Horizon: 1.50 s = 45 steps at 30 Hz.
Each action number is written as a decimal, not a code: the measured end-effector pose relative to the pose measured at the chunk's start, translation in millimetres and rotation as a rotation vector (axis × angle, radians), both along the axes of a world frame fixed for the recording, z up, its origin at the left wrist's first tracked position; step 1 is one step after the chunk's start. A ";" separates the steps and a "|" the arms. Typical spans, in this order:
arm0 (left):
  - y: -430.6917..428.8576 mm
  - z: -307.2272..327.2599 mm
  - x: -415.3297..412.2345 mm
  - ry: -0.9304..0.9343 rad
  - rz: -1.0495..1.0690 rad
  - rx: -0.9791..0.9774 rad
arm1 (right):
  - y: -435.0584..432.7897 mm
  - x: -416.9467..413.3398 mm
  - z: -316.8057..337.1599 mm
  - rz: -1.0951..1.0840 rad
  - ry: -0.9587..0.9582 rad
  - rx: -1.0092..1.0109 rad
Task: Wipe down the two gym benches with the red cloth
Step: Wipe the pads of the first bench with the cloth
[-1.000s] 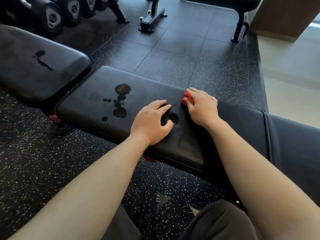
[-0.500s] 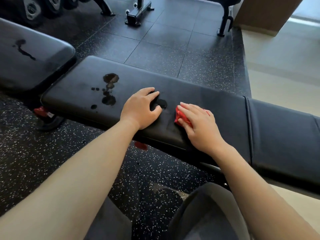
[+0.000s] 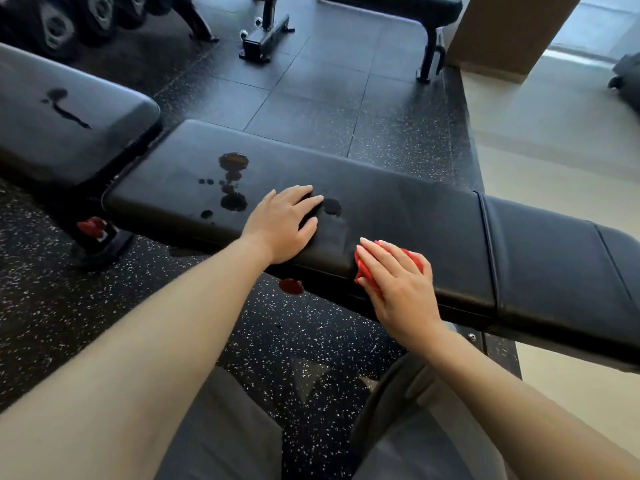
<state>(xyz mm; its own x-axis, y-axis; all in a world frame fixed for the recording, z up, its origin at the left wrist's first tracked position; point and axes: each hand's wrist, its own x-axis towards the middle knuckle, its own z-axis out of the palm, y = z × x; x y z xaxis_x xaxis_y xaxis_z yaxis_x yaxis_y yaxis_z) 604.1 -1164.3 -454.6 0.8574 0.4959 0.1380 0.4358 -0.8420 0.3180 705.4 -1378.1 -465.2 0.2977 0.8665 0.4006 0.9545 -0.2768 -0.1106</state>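
**Gym bench pad spotted with wet marks, and the cloth is crossing to its near edge**

The black bench is standing on speckled rubber floor, with dumbbells racked far left. The right hand, fingers flat, is pressing the red cloth at the pad's near edge, having swept there from the far edge in one stroke. The left hand is resting open on the pad, bracing. The puddles to its left are waiting untouched — and the second bench, further left, is showing a streak too.

A gym: padded benches, dumbbells, speckled rubber flooring.
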 end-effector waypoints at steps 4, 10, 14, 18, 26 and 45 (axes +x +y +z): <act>-1.3 -3.7 1.4 -0.087 0.022 0.007 | 30.8 -3.1 2.9 -0.057 0.008 -0.019; 2.4 -4.0 1.0 -0.094 0.005 -0.002 | 99.5 17.1 17.6 -0.110 0.174 -0.085; 1.9 -4.2 -0.1 -0.089 0.006 0.000 | 104.8 22.7 19.4 -0.086 0.183 -0.126; 0.5 -3.0 -1.4 -0.069 0.016 -0.012 | 69.9 15.9 9.1 -0.045 0.186 -0.077; -2.2 -2.0 -1.1 0.003 0.051 -0.008 | 98.1 65.4 14.1 -0.031 0.224 -0.107; 1.4 0.9 -0.8 -0.004 0.076 -0.014 | 165.7 126.2 16.2 -0.094 0.285 -0.084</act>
